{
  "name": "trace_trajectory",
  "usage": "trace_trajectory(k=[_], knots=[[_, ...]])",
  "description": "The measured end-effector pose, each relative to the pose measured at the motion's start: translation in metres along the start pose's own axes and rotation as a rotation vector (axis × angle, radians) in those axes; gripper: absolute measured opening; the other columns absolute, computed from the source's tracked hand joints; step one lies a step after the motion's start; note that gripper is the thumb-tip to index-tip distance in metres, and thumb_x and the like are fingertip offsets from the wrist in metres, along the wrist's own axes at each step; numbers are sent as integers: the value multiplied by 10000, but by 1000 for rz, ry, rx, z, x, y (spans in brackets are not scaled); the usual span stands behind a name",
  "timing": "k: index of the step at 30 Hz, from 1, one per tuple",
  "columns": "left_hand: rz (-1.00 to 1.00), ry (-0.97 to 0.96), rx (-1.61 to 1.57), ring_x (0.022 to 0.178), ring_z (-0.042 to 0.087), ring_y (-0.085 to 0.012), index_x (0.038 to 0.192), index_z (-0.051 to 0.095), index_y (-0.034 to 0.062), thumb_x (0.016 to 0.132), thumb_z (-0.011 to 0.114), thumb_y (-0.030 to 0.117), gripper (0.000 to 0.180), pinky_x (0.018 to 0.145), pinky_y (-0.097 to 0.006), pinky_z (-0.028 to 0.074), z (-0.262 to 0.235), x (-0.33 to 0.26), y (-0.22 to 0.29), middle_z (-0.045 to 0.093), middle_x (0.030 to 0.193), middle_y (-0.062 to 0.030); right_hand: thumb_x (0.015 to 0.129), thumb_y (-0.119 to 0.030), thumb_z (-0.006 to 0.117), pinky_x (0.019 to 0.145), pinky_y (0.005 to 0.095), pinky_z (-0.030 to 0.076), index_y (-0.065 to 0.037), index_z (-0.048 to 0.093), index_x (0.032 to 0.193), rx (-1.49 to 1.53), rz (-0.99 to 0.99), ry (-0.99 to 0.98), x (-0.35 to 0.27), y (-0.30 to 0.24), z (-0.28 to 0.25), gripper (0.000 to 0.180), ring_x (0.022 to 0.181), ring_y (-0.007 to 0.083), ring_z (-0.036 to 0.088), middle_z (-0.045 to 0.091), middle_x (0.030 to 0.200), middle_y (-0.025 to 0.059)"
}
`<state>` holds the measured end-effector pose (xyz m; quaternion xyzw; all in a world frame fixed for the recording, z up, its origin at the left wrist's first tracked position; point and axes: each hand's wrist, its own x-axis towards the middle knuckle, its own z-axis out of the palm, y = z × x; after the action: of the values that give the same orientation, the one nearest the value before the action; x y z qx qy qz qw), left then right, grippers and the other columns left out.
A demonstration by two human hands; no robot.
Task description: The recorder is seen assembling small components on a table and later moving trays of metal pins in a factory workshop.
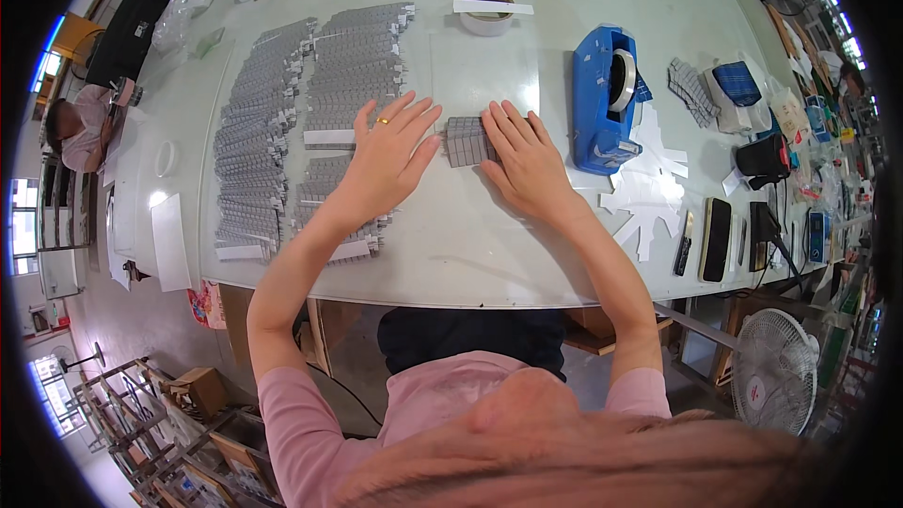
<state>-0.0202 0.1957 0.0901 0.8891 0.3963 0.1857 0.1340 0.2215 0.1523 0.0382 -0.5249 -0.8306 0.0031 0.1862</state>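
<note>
There were one left hand (390, 146), one right hand (522, 155), two long columns of grey strips (254, 141), one small grey stack (464, 141), one loose grey bundle (693, 91), one blue tape dispenser (593, 103), one wide roll (484, 26) bearing a strip, one gold-edged phone (716, 240) and one slim cutter (684, 243).

Ridged matt grey piece (465, 144), smooth glossy tabletop (470, 259), shiny plastic tape dispenser (593, 105)

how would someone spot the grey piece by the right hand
On the pale table, find the blue tape dispenser. Leftward, between the left hand and right hand, lies the grey piece, small and apart from the long grey rows.
</note>
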Motion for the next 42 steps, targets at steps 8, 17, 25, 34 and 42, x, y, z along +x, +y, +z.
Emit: trace_trajectory(k=[8, 17, 25, 34, 42], knots=[[-5, 34, -14, 1356, 392, -299, 1314, 542, 47, 994, 463, 238, 381, 1122, -568, 125, -7, -13, 4, 529, 1367, -132, 879, -304, 602, 1132, 483, 265, 15, 425, 1398, 25, 1, 4, -9, -9, -4, 635, 1383, 325, 356, 421, 1460, 178], [-72, -8, -46, 1394, 353, -284, 1374, 503, 75, 991, 424, 195, 409, 1151, -519, 75, -16, -32, 12, 492, 1427, -104, 882, -319, 596, 1137, 492, 252, 25, 441, 1387, 53, 0, -21, -24, -16, -5, 630, 1390, 330, 347, 411, 1468, 186], [-74, 43, -91, 1369, 388, -288, 1345, 531, 70, 986, 475, 214, 391, 1133, -543, 112, -19, -47, 19, 526, 1385, -123, 882, -322, 591, 1137, 497, 251, 27, 437, 1388, 49, 41, -18, -38, -15, -13, 633, 1394, 328, 343, 406, 1476, 180], [-81, 49, -82, 1382, 378, -276, 1359, 518, 71, 985, 471, 200, 398, 1129, -534, 119, -20, -59, 23, 519, 1400, -114, 883, -288, 597, 1138, 468, 262, 11, 457, 1374, -11, 117, 22, -46, 12, -24, 591, 1395, 323, 342, 414, 1469, 170], [-81, 35, -89, 1380, 380, -281, 1360, 515, 68, 980, 480, 199, 404, 1127, -537, 116, -18, -65, 31, 519, 1401, -113, 890, -278, 597, 1139, 450, 270, -9, 498, 1348, -42, 94, 1, -59, 9, -29, 539, 1393, 311, 349, 418, 1470, 158]])
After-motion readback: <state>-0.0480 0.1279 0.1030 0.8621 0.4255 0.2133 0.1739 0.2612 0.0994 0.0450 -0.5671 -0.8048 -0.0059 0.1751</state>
